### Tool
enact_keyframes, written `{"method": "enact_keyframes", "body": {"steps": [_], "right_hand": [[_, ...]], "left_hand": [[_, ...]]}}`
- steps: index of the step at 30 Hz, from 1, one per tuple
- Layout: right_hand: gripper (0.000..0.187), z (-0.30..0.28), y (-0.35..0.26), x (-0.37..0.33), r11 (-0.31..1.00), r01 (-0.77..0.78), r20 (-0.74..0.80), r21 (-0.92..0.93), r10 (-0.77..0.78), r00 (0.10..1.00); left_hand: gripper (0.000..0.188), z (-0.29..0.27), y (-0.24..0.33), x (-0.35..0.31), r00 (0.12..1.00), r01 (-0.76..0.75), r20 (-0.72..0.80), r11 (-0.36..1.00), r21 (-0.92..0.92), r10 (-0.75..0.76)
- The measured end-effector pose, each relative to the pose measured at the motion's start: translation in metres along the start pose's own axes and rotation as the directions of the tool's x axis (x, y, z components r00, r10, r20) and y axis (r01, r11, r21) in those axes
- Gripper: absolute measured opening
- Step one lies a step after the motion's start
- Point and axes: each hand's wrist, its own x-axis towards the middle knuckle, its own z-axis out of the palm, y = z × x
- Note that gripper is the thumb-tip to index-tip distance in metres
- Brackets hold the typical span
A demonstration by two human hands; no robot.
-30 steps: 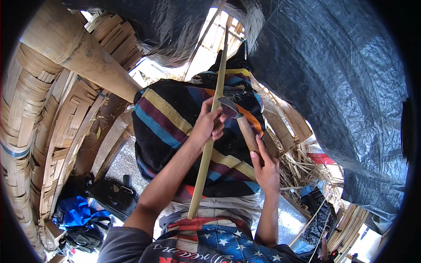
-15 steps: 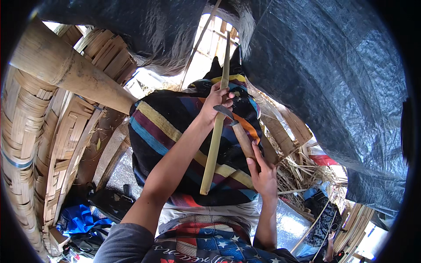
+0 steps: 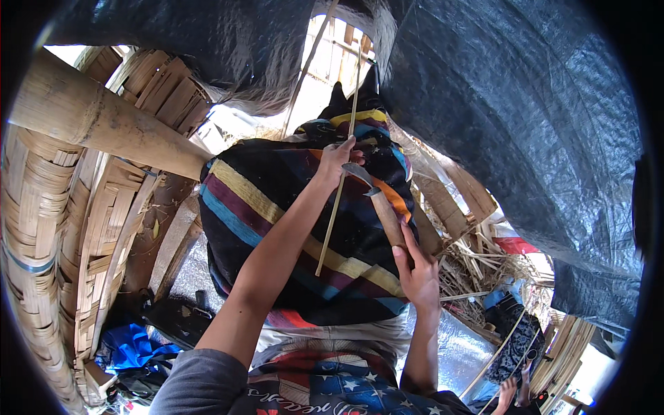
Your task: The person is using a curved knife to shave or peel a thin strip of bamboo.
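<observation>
"What's beneath your hands?"

"Striped cloth (image 3: 242, 225). Above it, my left hand (image 3: 337, 162) grips a slender strip (image 3: 330, 228); my right hand (image 3: 419, 277) grasps a curved knife (image 3: 383, 213), its blade (image 3: 358, 172) beside my left."

"How far along?"

"The strip's thin and unbroken; what's left, I can't tell."

Dk tarp (image 3: 512, 117) upper R, lg bamboo pole (image 3: 131, 126) upper L, blue bundle (image 3: 130, 348) low L

Black bag (image 3: 181, 324) on silvery sheet (image 3: 191, 275)
</observation>
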Motion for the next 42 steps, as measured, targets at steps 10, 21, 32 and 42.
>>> {"method": "enact_keyframes", "body": {"steps": [10, 21, 32, 42], "right_hand": [[0.046, -0.015, 0.005, 0.004, 1.000, 0.004, -0.093, -0.003, -0.005, 0.996], [0.044, -0.014, 0.003, 0.009, 1.000, -0.001, -0.104, -0.004, 0.001, 0.995], [0.047, -0.035, -0.012, -0.011, 0.949, -0.194, 0.122, -0.251, 0.229, 0.966], [0.049, -0.004, -0.039, -0.009, 0.990, -0.122, 0.353, -0.067, 0.138, 0.925]], "left_hand": [[0.034, -0.020, 0.000, -0.080, 0.651, -0.471, 0.337, 0.013, 0.882, 0.680], [0.026, -0.018, -0.049, -0.172, 0.835, -0.267, 0.278, -0.094, 0.959, 0.475], [0.034, -0.057, 0.032, -0.200, 0.989, -0.135, 0.003, 0.888, 0.439, 0.148], [0.044, -0.060, -0.003, -0.223, 0.979, 0.092, 0.192, 0.987, -0.135, -0.065]]}}
